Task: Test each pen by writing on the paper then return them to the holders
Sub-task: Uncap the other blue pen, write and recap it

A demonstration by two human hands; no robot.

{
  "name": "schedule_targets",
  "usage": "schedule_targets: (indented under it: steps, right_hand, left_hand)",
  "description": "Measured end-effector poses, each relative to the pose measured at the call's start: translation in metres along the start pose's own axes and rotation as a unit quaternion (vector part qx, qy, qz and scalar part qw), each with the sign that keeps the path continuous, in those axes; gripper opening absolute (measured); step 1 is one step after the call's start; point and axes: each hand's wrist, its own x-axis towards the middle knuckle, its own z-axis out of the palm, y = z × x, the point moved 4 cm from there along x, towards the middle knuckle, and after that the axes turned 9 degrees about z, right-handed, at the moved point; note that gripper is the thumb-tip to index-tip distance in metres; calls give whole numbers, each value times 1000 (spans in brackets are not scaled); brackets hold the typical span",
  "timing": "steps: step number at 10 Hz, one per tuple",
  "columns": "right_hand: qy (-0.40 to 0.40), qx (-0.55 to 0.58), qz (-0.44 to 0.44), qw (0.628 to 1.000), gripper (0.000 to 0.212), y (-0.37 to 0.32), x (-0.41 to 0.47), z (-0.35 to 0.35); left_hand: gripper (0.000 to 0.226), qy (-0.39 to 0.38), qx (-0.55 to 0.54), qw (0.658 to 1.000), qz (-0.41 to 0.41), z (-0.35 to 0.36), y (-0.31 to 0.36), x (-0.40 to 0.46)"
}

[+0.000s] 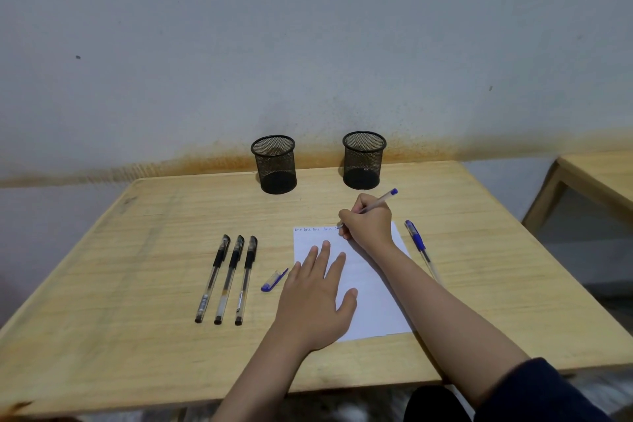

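Note:
My right hand [370, 221] grips an uncapped blue pen [383, 199], its tip on the top edge of the white paper [373, 295] beside a row of small written words. My left hand [317, 295] lies flat with fingers spread on the paper's left side. The pen's blue cap [274, 280] lies just left of the sheet. Three capped black pens [227, 279] lie side by side further left. Another capped blue pen [420, 248] lies right of the paper. Two black mesh holders, left [274, 164] and right [363, 161], stand at the back with nothing in them.
The wooden table [120, 301] stands against a stained grey wall. A second wooden table [596, 175] stands apart at the right. My dark sleeve [544, 394] shows at the lower right.

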Motion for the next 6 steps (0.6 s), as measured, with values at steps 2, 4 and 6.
schedule_targets:
  steps: [2,4,6]
  right_hand:
    - [7,-11,13,1000,28,0,1,0]
    - [28,-3,14,999,31,3,3,-1]
    - [39,-4,5,999,30,3,3,-3]
  left_hand:
    - [61,2,-3,1000,-1,0,0,0]
    - [61,5,-7,1000,0,1,-1,0]
    - [61,7,-7,1000,0,1,-1,0]
